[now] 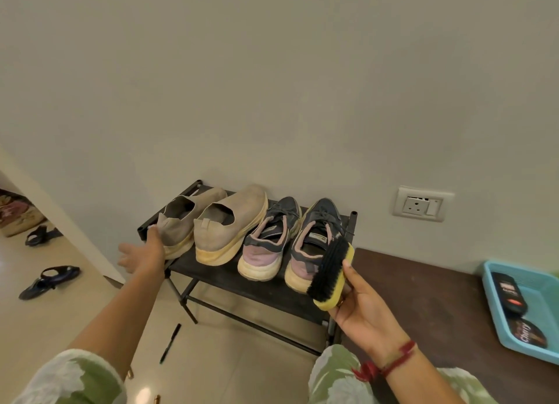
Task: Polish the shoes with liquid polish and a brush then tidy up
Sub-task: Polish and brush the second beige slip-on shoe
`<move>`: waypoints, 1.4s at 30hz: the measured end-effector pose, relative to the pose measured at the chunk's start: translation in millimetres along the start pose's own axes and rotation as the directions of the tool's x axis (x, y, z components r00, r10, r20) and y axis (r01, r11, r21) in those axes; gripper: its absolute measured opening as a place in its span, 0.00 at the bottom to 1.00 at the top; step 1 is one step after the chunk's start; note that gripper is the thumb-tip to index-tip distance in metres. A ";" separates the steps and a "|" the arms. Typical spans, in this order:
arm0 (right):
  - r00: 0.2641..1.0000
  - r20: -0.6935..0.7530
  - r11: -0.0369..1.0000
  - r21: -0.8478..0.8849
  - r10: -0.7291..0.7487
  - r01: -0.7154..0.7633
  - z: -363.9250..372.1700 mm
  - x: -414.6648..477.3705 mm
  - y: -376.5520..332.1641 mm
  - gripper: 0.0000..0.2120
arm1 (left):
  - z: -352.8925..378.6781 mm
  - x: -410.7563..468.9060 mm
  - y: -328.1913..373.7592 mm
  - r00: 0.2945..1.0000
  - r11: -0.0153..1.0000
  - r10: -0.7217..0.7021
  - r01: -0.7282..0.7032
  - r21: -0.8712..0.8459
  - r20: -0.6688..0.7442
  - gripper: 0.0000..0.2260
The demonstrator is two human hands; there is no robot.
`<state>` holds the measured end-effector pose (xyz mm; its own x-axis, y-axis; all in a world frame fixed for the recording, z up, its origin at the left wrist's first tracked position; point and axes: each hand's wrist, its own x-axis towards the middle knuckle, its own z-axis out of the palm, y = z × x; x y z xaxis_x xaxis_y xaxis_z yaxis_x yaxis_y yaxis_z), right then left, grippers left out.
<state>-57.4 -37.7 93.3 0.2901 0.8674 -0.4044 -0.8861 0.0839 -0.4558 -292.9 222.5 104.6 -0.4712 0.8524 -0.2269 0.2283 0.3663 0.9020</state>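
The brush (331, 272), yellow-backed with black bristles, is held up in the right hand (366, 310) just in front of the heel of the rightmost sneaker (314, 237). That sneaker and its grey-and-pink mate (269, 243) stand on the right half of a black rack (257, 285). Two beige slip-ons (230, 225) fill the left half. All four point their toes at the far wall.

Right of the rack is a brown desk (423, 306). On it is a blue tray (541, 294) with a dark polish bottle (509, 291) lying in it and a second dark pack (527, 334) at its near end. A socket (422, 204) sits on the wall above. On the floor a pen (170, 343) lies near the rack's legs, and dark sandals (50, 282) lie well off to the left.

The right hand is palm up, its fingers and thumb curled round the brush's back, bristles facing left. The left hand (145, 249) reaches far out, fingers straight and thumb spread, fingertips touching the heel of the leftmost slip-on (181, 219); it grips nothing.
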 end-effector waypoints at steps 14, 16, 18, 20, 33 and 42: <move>0.899 -0.375 0.959 -0.251 -0.224 0.134 -136.7 -70.4 -74.0 0.13 | 28.2 -231.4 -56.4 0.645 0.834 0.551 -0.452 -0.317 0.529 0.11; 0.848 -0.483 0.970 -0.204 -0.219 0.134 -170.2 -78.0 -95.1 0.14 | 50.8 -261.3 -66.6 0.541 0.820 0.559 -0.473 -0.322 0.629 0.09; 0.809 -0.550 0.978 -0.092 -0.208 0.188 -201.8 -84.3 -119.2 0.13 | 74.9 -288.1 -74.8 0.463 0.818 0.537 -0.492 -0.299 0.705 0.08; 0.752 -0.597 0.958 -0.126 -0.281 0.258 -232.8 -86.4 -142.2 0.11 | 95.5 -309.7 -84.6 0.399 0.819 0.506 -0.500 -0.281 0.765 0.08; 0.449 -0.388 0.289 -0.917 -0.805 -0.274 -320.1 -28.0 -259.2 0.15 | 195.6 -353.0 -146.6 0.245 0.708 0.279 -0.705 -0.026 0.928 0.07; 0.511 -0.302 -0.014 -0.852 -0.805 -0.524 -365.9 33.7 -276.8 0.08 | 196.3 -325.8 -165.3 0.278 0.739 0.275 -0.674 -0.017 0.920 0.10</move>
<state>329.9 -211.2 -84.3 0.9705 0.2279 -0.0790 0.1679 -0.8734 -0.4571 -9.9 -42.5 -42.6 0.7158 0.6813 -0.1533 0.4717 -0.3098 0.8255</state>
